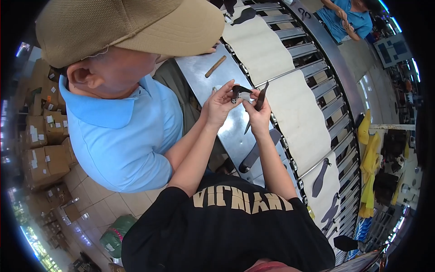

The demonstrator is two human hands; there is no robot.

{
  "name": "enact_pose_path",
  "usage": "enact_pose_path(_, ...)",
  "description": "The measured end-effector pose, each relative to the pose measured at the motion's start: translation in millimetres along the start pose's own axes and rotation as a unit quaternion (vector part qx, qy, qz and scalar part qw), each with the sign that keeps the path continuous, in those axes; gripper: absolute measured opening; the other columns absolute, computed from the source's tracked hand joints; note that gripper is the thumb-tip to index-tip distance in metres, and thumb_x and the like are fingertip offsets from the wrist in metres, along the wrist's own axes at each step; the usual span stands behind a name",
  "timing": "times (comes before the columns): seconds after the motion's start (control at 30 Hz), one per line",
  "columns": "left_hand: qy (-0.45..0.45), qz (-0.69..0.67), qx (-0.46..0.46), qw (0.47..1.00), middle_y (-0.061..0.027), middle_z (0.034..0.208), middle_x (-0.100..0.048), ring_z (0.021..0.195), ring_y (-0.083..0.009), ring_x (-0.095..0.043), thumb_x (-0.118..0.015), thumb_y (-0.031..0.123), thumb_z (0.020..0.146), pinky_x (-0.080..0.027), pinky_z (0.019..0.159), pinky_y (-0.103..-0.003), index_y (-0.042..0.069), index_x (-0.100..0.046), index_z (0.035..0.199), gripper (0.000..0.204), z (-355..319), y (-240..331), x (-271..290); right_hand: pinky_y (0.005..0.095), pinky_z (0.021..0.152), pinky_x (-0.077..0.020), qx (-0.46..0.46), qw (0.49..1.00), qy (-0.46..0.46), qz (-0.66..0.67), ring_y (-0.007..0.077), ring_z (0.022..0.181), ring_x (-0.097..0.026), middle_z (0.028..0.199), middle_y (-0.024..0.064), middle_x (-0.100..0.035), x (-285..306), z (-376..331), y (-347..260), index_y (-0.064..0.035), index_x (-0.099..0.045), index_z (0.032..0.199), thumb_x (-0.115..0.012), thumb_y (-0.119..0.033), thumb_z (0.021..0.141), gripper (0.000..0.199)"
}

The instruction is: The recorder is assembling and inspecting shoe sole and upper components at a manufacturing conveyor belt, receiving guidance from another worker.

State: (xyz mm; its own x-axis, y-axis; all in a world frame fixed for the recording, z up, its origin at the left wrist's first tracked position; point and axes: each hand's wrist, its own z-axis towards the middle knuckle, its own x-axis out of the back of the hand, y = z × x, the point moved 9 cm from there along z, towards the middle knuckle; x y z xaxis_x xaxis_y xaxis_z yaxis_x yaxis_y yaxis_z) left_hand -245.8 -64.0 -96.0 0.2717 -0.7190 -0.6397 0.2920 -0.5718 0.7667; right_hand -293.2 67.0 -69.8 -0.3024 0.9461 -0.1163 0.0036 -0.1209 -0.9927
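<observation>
Both hands up over the metal surface [195, 69], and here's a close-quarters handling step, by the look of it; the left hand [219, 108] pinches a dark, curved, glossy piece [238, 90] between thumb and fingers, with a pale patch [245, 96] showing beside it; the right hand [259, 119] is closed around a long, dark, tapered strip [262, 98], thumb toward the curved piece, fingertips partly hidden; whether strip and piece touch, I can't tell! The next move, I'd judge, calls for a steady left pinch and a careful right thumb, with the strip's long ends kept clear.

Around them, a brown stick [215, 66] lies farther up the surface; a grey elongated piece [260, 150] lies lower down, by the right forearm; crowding the left side is a co-worker in a light blue shirt [124, 131] and brown cap [131, 31], leaving little elbow room there; to the right, the roller conveyor [324, 86] carries cream sheets [301, 109], with a grey paddle-shaped piece [321, 177] on one; yellow sheeting [370, 158] hangs beyond it.
</observation>
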Motion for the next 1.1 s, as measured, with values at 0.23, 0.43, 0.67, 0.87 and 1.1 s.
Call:
enact_pose_path(0.23,-0.01,0.073,-0.037,0.997,-0.0071,0.12,-0.058,0.106,-0.0141,-0.059,-0.069,-0.012,0.078,-0.05,0.093,-0.027,0.004,-0.046,0.138,0.066,-2,3,1,0.0208,0.063,-0.0434,-0.047,0.998,0.031,0.042,0.0058,0.071,-0.05,0.095,0.0016,-0.056,8,2,35,-0.0026,-0.057,0.113,-0.069,0.006,0.077,0.039)
enact_pose_path(0.43,-0.013,0.074,-0.039,0.996,-0.0069,0.119,-0.059,0.104,-0.013,-0.059,-0.067,-0.013,0.079,-0.052,0.087,-0.025,0.003,-0.046,0.137,0.064,-3,2,7,0.0223,0.062,-0.0443,-0.063,0.997,0.036,0.029,0.0081,0.07,-0.054,0.091,0.0014,-0.056,4,1,34,-0.0022,-0.056,0.115,-0.069,0.006,0.077,0.041)
enact_pose_path(0.67,-0.01,0.244,-0.077,0.967,-0.0058,0.106,-0.063,0.096,-0.0127,-0.062,-0.064,-0.01,0.078,-0.051,0.083,-0.022,0.001,-0.055,0.13,0.053,-4,15,18,0.0204,0.062,-0.0431,-0.07,0.997,0.025,0.033,0.0047,0.068,-0.049,0.093,0.0014,-0.055,-3,1,30,-0.0029,-0.06,0.11,-0.067,0.007,0.077,0.035)
enact_pose_path(0.87,-0.038,0.13,0.03,0.99,-0.0038,0.105,-0.062,0.093,-0.0096,-0.061,-0.06,-0.003,0.083,-0.051,0.077,-0.019,0.003,-0.054,0.13,0.048,-5,9,-2,0.0218,0.062,-0.0439,-0.068,0.997,0.011,0.036,0.006,0.067,-0.053,0.084,0.0003,-0.057,5,11,37,-0.0029,-0.06,0.106,-0.066,0.007,0.079,0.03)
enact_pose_path(1.1,0.02,0.066,0.137,0.988,-0.0018,0.106,-0.061,0.088,-0.0062,-0.06,-0.057,0.002,0.085,-0.052,0.067,-0.019,0.006,-0.057,0.124,0.039,-7,0,13,0.0277,0.068,-0.0524,-0.096,0.994,-0.013,0.04,0.016,0.073,-0.065,0.084,0.0104,-0.066,-8,10,33,0.0025,-0.057,0.105,-0.062,0.009,0.081,0.025)
